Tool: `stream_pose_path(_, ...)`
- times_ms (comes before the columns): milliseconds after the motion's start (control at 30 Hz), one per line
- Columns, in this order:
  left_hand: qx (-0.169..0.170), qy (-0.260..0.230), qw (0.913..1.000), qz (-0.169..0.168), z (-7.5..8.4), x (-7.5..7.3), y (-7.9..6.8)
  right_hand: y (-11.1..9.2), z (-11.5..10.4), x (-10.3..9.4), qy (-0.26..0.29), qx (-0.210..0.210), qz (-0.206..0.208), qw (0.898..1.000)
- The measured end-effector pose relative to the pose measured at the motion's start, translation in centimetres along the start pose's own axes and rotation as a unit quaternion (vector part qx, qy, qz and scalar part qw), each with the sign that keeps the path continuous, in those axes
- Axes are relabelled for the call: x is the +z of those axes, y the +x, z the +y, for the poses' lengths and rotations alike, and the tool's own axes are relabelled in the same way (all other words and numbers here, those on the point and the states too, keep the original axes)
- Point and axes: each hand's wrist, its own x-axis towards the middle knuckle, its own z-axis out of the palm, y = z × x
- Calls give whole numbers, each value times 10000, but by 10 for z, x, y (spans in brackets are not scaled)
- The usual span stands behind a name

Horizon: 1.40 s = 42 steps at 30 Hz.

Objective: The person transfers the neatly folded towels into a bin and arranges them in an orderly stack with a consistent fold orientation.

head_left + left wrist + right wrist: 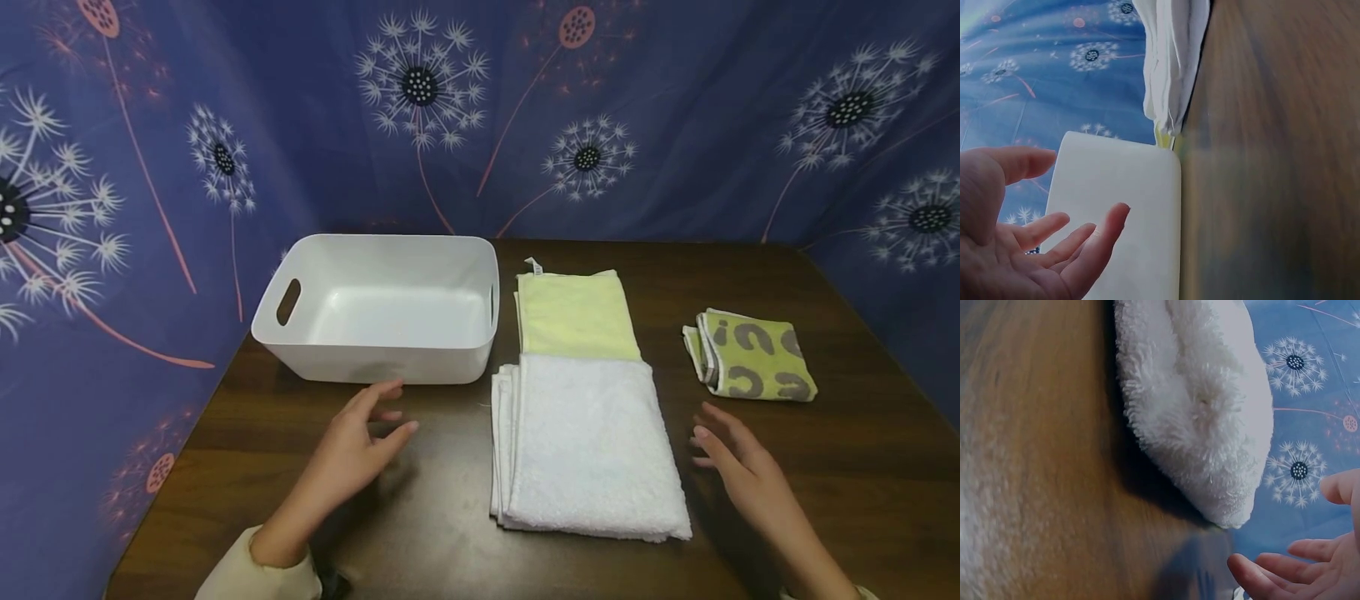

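My left hand [348,450] hovers over the table just in front of the white plastic basket [405,365], fingers loosely bent and holding nothing. In the left wrist view the basket's side [1129,187] fills the space beyond the fingers. To the right of the folded white towel [592,450] is my right hand [746,475], relaxed and apart from it. The towel's fluffy edge [1204,412] shows large in the right wrist view. A folded yellow cloth [577,312] lies behind the white towel, which meets its front edge. Beyond my right hand lies a folded green-and-grey patterned towel [761,357].
Everything stands on a dark brown wooden table [435,533]. A blue curtain with dandelion prints [300,108] hangs along its back and sides. The basket has oval handle holes in its short ends, and its visible floor is bare.
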Motion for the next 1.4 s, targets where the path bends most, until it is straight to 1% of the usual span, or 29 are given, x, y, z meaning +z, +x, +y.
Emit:
stream_pose_path(67, -69, -225, 9997, -57, 0, 0, 1, 1, 0, 2, 255, -45, 7, 9997)
stream_pose_path(133, -156, -460, 9987, -125, 1, 1, 2, 2, 1, 4, 384, -68, 35, 9992)
stream_pose_path(200, -301, -774, 9964, -171, 1, 2, 2, 2, 1, 5, 477, -84, 66, 9988)
stream_pose_path(267, -450, -1135, 9923, -206, 1, 2, 3, 2, 1, 5, 552, -47, 77, 9984)
stream_pose_path(433, -602, -2096, 9752, -381, 3, 5, 4, 3, 1, 6, 687, 205, 36, 9974)
stream_pose_path(533, -694, -2453, 9656, -515, 5, 7, 6, 2, 2, 6, 880, 353, -11, 9955)
stream_pose_path(700, -912, -2978, 9473, -748, 6, 11, 8, 4, 6, 5, 1307, 458, -151, 9903)
stream_pose_path(767, -955, -3131, 9412, -833, 7, 14, 9, 4, 8, 5, 1428, 467, -201, 9884)
stream_pose_path(833, -984, -3226, 9372, -889, 7, 17, 10, 4, 9, 6, 1617, 519, -233, 9852)
stream_pose_path(967, -1079, -3285, 9345, -843, 8, 21, 10, 4, 9, 9, 1810, 628, -288, 9811)
stream_pose_path(1067, -1195, -3315, 9326, -774, 8, 23, 10, 4, 8, 10, 1670, 721, -320, 9828)
stream_pose_path(1133, -1221, -3350, 9310, -785, 8, 25, 10, 4, 7, 11, 1586, 838, -339, 9832)
stream_pose_path(1267, -1217, -3401, 9278, -935, 7, 27, 9, 4, 6, 11, 1529, 1076, -468, 9812)
stream_pose_path(1400, -1233, -3548, 9199, -1125, 5, 32, 8, 4, 3, 11, 1443, 1276, -652, 9791)
